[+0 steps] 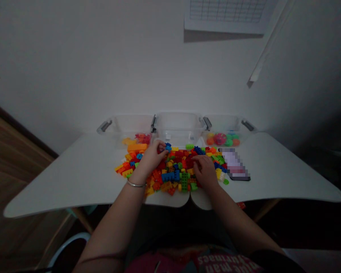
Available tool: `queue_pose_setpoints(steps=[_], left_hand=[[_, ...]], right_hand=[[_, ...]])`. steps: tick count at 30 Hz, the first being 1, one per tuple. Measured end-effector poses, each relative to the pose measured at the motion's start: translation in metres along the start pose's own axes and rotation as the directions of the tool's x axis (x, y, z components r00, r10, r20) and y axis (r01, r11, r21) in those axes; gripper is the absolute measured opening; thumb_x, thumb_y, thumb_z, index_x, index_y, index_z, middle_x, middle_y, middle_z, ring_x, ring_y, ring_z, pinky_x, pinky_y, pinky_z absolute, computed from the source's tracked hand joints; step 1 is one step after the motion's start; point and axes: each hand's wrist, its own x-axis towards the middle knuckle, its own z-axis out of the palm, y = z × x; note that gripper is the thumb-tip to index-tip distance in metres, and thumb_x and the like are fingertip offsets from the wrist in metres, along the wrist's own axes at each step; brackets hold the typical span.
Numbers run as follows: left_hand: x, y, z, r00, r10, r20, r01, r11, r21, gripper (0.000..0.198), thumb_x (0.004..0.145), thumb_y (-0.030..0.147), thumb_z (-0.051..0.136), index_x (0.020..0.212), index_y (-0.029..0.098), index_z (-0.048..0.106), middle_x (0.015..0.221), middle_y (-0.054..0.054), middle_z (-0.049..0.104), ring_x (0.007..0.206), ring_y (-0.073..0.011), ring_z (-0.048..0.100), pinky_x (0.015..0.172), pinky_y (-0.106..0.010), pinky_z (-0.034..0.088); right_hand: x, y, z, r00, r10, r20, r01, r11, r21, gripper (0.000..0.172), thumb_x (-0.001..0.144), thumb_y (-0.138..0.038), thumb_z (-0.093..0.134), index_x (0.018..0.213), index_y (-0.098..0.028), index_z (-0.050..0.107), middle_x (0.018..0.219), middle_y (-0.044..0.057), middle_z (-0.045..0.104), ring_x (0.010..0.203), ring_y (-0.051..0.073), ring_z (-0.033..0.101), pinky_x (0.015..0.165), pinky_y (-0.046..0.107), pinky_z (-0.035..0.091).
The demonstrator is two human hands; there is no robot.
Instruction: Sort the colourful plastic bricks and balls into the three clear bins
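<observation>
A heap of toy building bricks (170, 177) in red, orange, yellow, green and blue covers the middle of the table. Over the heap's back left part, my left hand (154, 154) is closed, with a blue toy brick (168, 146) at its fingertips. My right hand (206, 170) rests at the right part of the heap, its fingers curled in against dark red bricks (190, 160). Whether a brick is pinched between those right fingers is hidden. A green brick (184, 182) and a blue brick (170, 176) lie near the front of the heap.
Three clear boxes stand along the wall: the left box (133, 123) has orange and red pieces, the middle box (179, 121) is see-through, the right box (223, 123) contains colourful balls (221, 138). A phone (235, 163) lies right of the heap on the white table (278, 170).
</observation>
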Motion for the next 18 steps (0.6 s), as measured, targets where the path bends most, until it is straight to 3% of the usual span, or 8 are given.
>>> queue_pose_setpoints(steps=[3,7,11,14,18], left_hand=[[0.001,-0.001,-0.002,0.996,-0.068,-0.065,0.045,0.951,-0.305,0.028,0.074,0.028,0.069,0.098,0.020,0.056,0.081,0.000,0.065,0.078,-0.0159,0.066,0.075,-0.031,0.054],[-0.001,0.000,-0.009,0.972,-0.215,-0.098,0.125,0.819,-0.559,0.055,0.074,0.035,0.074,0.122,0.022,0.053,0.076,0.002,0.066,0.071,-0.0148,0.067,0.070,-0.030,0.055],[-0.004,0.002,-0.020,0.950,-0.310,-0.037,0.186,0.657,-0.731,0.046,0.079,0.037,0.071,0.120,0.023,0.057,0.086,-0.001,0.070,0.076,-0.0137,0.069,0.077,-0.032,0.059],[-0.004,0.003,-0.033,0.951,-0.291,-0.103,0.106,0.621,-0.776,0.038,0.083,0.040,0.069,0.116,0.025,0.058,0.096,-0.003,0.072,0.084,-0.0154,0.070,0.082,-0.035,0.059],[0.002,0.001,-0.052,0.899,-0.263,-0.350,-0.080,0.686,-0.723,0.037,0.088,0.044,0.063,0.121,0.030,0.056,0.107,-0.005,0.071,0.098,-0.0185,0.069,0.088,-0.037,0.058]], right_hand=[[0.000,0.001,0.000,1.000,0.005,0.005,-0.005,1.000,-0.005,0.020,0.088,-0.018,0.048,0.095,-0.022,0.067,0.098,0.009,0.070,0.098,0.026,0.061,0.092,0.044,0.046],[-0.001,0.001,0.000,1.000,0.000,0.005,0.000,1.000,-0.010,0.020,0.088,-0.017,0.049,0.095,-0.022,0.066,0.099,0.008,0.070,0.099,0.026,0.061,0.092,0.044,0.046],[-0.001,0.001,0.001,1.000,-0.014,0.001,0.014,1.000,-0.016,0.019,0.088,-0.017,0.049,0.095,-0.021,0.066,0.098,0.009,0.070,0.099,0.025,0.061,0.093,0.044,0.046],[-0.001,0.002,0.001,1.000,-0.012,-0.003,0.012,1.000,-0.019,0.019,0.089,-0.018,0.048,0.095,-0.022,0.066,0.098,0.009,0.070,0.099,0.025,0.061,0.093,0.044,0.046],[-0.001,0.002,0.001,1.000,-0.016,-0.001,0.016,1.000,-0.011,0.019,0.088,-0.018,0.048,0.095,-0.022,0.066,0.099,0.009,0.070,0.099,0.026,0.061,0.093,0.045,0.046]])
